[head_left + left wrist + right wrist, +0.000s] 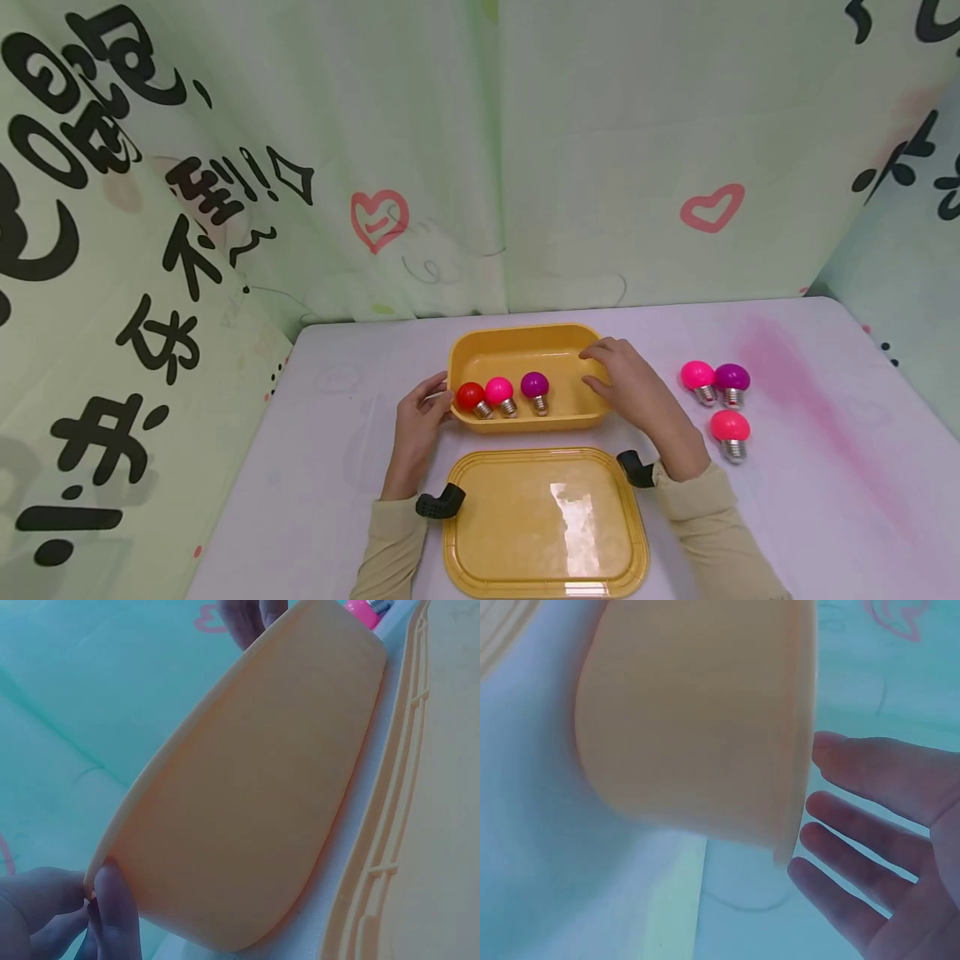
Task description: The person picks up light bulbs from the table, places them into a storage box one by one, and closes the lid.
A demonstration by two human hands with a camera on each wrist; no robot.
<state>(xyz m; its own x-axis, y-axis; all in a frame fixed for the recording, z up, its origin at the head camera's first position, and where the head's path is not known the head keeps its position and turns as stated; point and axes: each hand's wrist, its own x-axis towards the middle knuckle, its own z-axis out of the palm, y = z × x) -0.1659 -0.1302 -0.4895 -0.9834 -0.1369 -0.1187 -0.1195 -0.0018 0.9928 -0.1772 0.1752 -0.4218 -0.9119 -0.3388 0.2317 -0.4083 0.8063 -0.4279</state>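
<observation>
Clock set with 12 on the side away from the person. Yellow container [513,354]: deep, smooth-walled, rounded corners, thin lip all round, slight gloss inside. It is on the pale table [352,433], just past the 12 o'clock edge of a flat yellow tray [510,525]. Opening faces up; long axis runs 9 to 3 o'clock, one long side toward the person.

Left hand [420,425], at the container's 8 to 9 o'clock end, pinches the lip, thumb along the outer wall. Right hand [628,383], at the 3 o'clock end: fingers spread and slightly bent, gripping nothing; I cannot tell whether a fingertip touches the lip.

Inside the container, red bulb [470,395], pink bulb [498,390] and purple bulb [535,384] lie in a row, the first two closer together. Metal bases point to about 4, 5 and between 5 and 6 o'clock. Well apart, past the right hand toward 3 o'clock, three more bulbs [730,425] lie grouped on the table, bases between 4 and 6 o'clock
</observation>
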